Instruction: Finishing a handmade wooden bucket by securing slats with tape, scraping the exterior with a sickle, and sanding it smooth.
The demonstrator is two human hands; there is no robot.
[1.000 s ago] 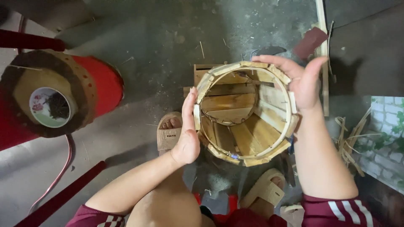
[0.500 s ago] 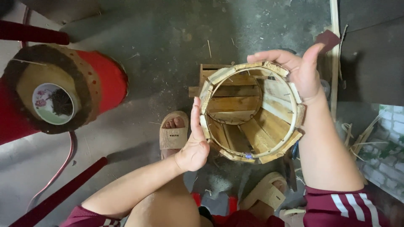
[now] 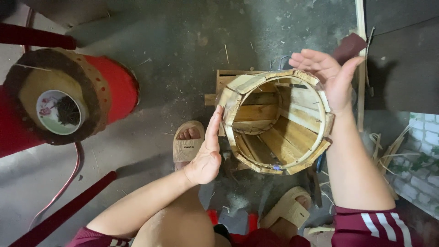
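A round wooden bucket [image 3: 280,122] made of upright staves lies tilted with its open mouth toward me, resting over a small wooden block [image 3: 223,78] on the concrete floor. My left hand [image 3: 208,153] presses flat against its left rim, fingers straight. My right hand [image 3: 327,75] presses its palm on the upper right rim, fingers stretched out past the edge. The bucket is squeezed between the two palms. A thin hoop runs inside the rim.
A red stool [image 3: 116,87] at the left carries a round wooden block and a flowered bowl [image 3: 58,112] of dark bits. My sandalled feet [image 3: 188,142] [image 3: 290,208] flank the bucket. A long wooden slat [image 3: 360,27] and loose strips [image 3: 388,146] lie right.
My right hand's fingers, curled over the far rim before, have straightened and slid to the upper right edge. The bucket turned slightly between my palms. My left hand stays on the left rim.
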